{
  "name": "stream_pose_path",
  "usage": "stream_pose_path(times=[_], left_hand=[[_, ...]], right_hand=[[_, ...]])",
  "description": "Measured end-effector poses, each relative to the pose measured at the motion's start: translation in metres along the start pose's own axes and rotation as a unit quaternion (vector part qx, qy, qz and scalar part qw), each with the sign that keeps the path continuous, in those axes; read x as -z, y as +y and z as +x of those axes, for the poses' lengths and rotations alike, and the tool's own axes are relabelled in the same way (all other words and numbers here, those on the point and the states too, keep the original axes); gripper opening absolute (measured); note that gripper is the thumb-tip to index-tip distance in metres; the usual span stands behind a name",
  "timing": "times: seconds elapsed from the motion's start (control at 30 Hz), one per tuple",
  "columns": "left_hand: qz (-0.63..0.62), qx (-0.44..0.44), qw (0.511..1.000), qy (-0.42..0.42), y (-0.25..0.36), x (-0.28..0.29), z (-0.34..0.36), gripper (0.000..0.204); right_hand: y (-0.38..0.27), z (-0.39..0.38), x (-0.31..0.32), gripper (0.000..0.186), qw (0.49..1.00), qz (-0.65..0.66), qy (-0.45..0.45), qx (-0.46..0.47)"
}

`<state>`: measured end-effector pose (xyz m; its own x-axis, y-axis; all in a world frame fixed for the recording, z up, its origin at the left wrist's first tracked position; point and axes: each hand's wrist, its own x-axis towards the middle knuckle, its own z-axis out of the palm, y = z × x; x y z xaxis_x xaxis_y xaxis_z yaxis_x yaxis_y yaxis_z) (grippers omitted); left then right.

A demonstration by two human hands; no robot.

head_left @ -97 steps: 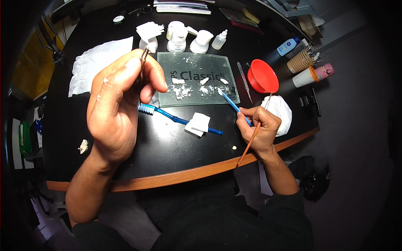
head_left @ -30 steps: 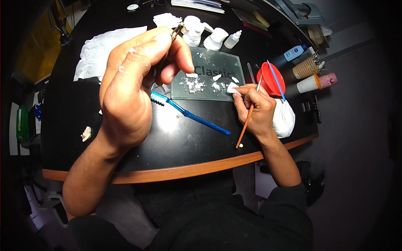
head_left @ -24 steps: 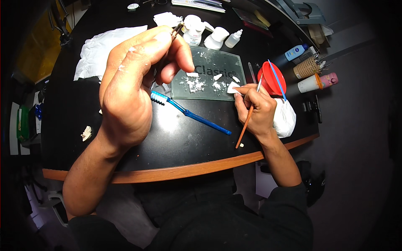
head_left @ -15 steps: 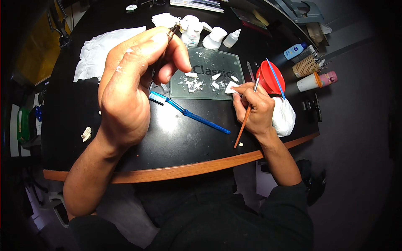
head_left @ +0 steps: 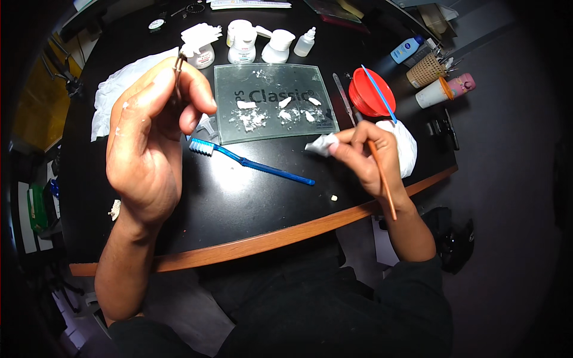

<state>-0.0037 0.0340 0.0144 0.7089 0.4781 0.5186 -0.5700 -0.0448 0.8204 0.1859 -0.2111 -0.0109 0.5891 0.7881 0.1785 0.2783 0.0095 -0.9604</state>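
While left hand (head_left: 143,140) grips slim dark metal tool (head_left: 178,73), right hand (head_left: 371,154) pinches crumpled white tissue (head_left: 321,145).
Same hand holds slender brown wooden-handled brush (head_left: 384,181).

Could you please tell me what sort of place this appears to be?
Probably a craft or laboratory workbench, perhaps dental: a glass slab bears small white heaps, white jars stand behind it, and the right hand holds a thin brush.

Free tabletop (head_left: 250,209) nearside, toothbrush (head_left: 256,165) beyond
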Motion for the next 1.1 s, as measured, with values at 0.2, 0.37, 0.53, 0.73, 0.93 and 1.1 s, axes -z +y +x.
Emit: stream_pose_path(times=[0.2,0.37,0.53,0.73,0.93,1.1], left_hand=[[0.015,0.007,1.0,-0.007,0.0,-0.005,-0.001,0.043],[0.041,0.017,0.999,0.014,0.001,-0.013,-0.002,0.041],[0.021,0.015,1.0,-0.01,-0.002,-0.002,-0.003,0.043],[0.002,0.015,1.0,-0.013,0.0,-0.005,0.001,0.043],[0.031,0.009,0.999,-0.008,0.0,-0.002,-0.001,0.043],[0.018,0.013,1.0,-0.008,0.002,-0.005,-0.002,0.043]], right_hand=[[0.008,-0.002,0.004,0.032,0.977,-0.191,-0.015,0.096],[0.001,0.006,0.004,0.043,0.99,-0.107,0.059,0.075],[0.027,0.011,-0.002,0.02,0.995,-0.064,0.062,0.051],[0.033,-0.002,-0.001,0.006,0.987,-0.049,0.112,0.1],[-0.013,0.034,0.061,0.004,0.901,-0.331,0.252,0.124],[-0.003,0.049,0.093,0.007,0.907,-0.363,0.21,0.042]])
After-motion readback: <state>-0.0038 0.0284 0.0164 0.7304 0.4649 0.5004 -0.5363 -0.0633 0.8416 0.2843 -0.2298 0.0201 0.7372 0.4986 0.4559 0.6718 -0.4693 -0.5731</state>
